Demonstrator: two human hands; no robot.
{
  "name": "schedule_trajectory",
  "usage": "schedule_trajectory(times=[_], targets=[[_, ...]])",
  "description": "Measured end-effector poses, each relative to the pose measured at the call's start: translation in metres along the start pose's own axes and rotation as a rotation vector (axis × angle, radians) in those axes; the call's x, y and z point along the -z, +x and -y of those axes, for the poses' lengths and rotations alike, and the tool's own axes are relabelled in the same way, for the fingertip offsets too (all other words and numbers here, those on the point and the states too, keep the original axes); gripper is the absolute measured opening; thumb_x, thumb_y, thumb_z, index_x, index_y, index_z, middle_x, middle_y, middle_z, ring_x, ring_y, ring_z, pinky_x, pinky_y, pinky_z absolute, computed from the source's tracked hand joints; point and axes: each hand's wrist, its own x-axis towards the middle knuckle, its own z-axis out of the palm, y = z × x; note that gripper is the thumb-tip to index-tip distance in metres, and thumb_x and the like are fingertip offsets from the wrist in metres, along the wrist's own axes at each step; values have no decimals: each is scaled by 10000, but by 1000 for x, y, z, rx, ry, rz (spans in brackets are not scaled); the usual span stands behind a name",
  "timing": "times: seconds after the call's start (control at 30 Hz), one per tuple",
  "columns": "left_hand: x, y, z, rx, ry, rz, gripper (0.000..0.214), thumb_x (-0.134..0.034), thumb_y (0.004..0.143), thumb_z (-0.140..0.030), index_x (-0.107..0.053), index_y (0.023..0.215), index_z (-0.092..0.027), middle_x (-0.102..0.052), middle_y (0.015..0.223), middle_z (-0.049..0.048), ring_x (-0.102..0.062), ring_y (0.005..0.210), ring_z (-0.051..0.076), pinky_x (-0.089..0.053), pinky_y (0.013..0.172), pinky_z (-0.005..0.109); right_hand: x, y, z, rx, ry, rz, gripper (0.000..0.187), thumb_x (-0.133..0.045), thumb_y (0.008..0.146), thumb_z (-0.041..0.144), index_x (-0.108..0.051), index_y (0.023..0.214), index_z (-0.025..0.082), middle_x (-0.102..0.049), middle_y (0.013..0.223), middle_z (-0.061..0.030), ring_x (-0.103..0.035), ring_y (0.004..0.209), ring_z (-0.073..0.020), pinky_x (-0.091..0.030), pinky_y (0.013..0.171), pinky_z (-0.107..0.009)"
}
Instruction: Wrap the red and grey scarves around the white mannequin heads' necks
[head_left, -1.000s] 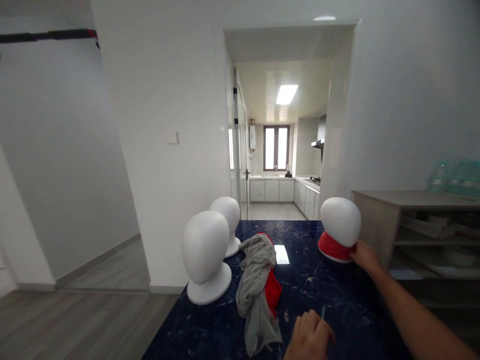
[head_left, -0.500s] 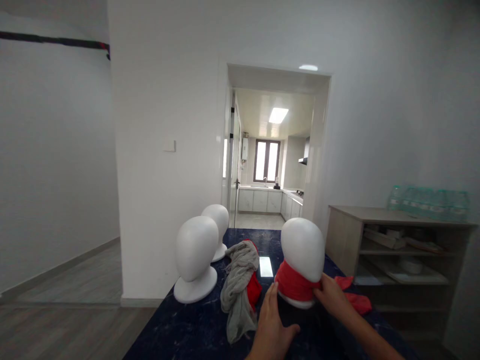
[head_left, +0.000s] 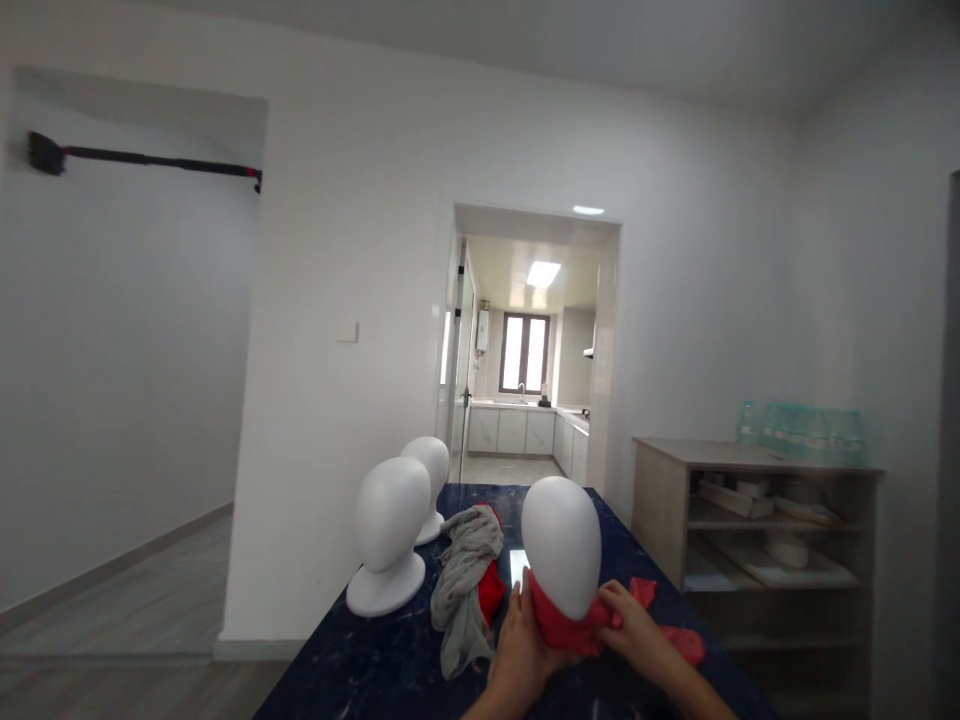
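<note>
A white foam mannequin head (head_left: 561,543) with a red scarf (head_left: 559,628) round its neck stands close in front of me on the dark blue marble table (head_left: 360,670). My left hand (head_left: 521,645) grips the red scarf at the neck's left side. My right hand (head_left: 628,628) pinches the scarf on the right, and its loose end (head_left: 679,640) trails across the table to the right. A grey scarf (head_left: 463,585) lies heaped over another red cloth (head_left: 491,592) just left of my hands.
Two more bare white mannequin heads, one near (head_left: 390,535) and one far (head_left: 429,470), stand at the table's left. A wooden shelf unit (head_left: 757,520) with bottled water on top is at the right. A doorway behind leads into a kitchen (head_left: 525,400).
The mannequin head with the red scarf has come from the table's far right to right in front of me. My left hand has risen from the table onto the scarf; both hands now grip it.
</note>
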Motion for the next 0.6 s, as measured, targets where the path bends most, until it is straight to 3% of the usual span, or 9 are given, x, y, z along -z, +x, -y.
schedule_trajectory(times=[0.2,0.3,0.47,0.6], targets=[[-5,1,7,-7,26,5,1556,-925,490,-587,-31,1666,-96,-232,1687,316,-338,1556,447,-324,1274,501,27,-18,31,17,110,21,96,-631,669,218,-696,739,212,-725,1190,-77,-679,1086,-289,-513,946,-349],[-5,0,7,19,34,19,1596,-935,467,-602,-2,1670,-125,-172,1710,311,-320,1564,448,-333,1270,480,37,-35,37,-26,161,35,205,-628,691,248,-753,851,217,-771,1135,-67,-699,1044,-299,-524,919,-365],[-6,-2,8,12,25,29,1512,-913,545,-540,15,1675,-155,-141,1724,296,-284,1585,429,-313,1279,475,52,-65,22,-93,216,79,462,-659,765,381,-781,1192,253,-796,1177,-71,-720,1083,-336,-534,974,-429],[-6,-4,8,-16,-20,0,1395,-886,614,-470,-30,1676,-179,-140,1729,284,-320,1579,389,-334,1269,469,81,-98,6,-175,274,47,463,-718,762,579,-820,1124,309,-808,1164,-96,-735,1102,-394,-546,1011,-514]])
